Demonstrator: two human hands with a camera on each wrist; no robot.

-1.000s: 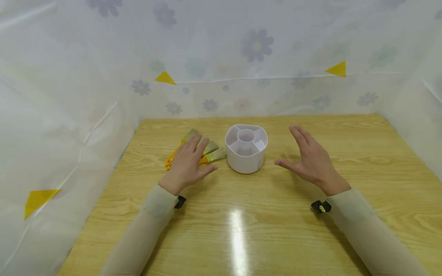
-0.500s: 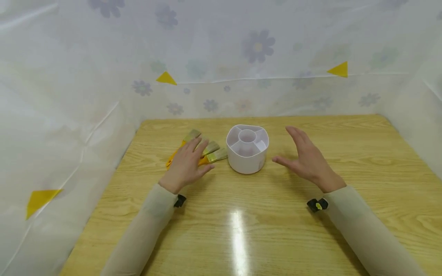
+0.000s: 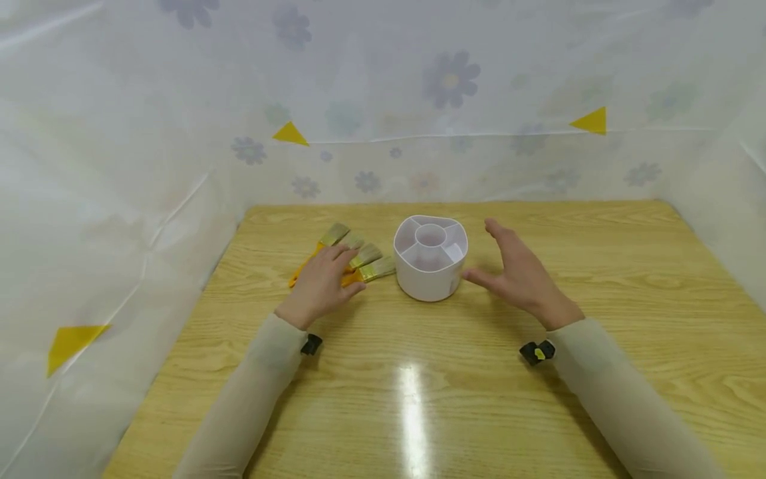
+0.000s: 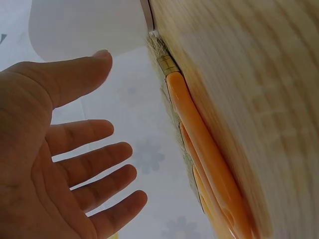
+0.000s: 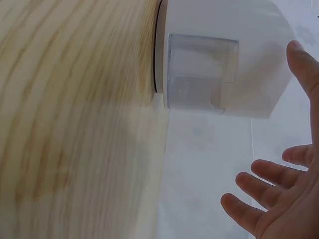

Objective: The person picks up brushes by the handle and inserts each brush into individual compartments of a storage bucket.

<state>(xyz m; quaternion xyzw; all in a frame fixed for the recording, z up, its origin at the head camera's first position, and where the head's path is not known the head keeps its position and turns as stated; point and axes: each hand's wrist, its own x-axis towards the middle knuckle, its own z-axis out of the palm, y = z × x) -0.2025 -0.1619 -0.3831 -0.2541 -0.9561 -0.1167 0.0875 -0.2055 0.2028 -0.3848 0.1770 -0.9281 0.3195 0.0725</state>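
Note:
Several paint brushes (image 3: pixel 359 256) with orange handles lie side by side on the wooden table (image 3: pixel 455 399), left of a white round holder (image 3: pixel 429 266) divided into compartments. My left hand (image 3: pixel 323 283) hovers palm down over the brush handles; in the left wrist view its fingers (image 4: pixel 94 164) are spread and relaxed, just off the orange handles (image 4: pixel 199 144). My right hand (image 3: pixel 517 273) is open, thumb toward the holder's right side, a little apart from it. The right wrist view shows the holder (image 5: pixel 224 40) with a clear pocket (image 5: pixel 199 74) on its wall.
White flowered plastic sheeting (image 3: pixel 383 100) walls in the table at the back and on both sides, with yellow triangles (image 3: pixel 290 135) stuck on it. A bright light glare (image 3: pixel 411 412) lies on the near tabletop.
My right hand has moved left, closer to the holder. My left hand has shifted slightly forward over the brushes, with its fingers drawn in a little.

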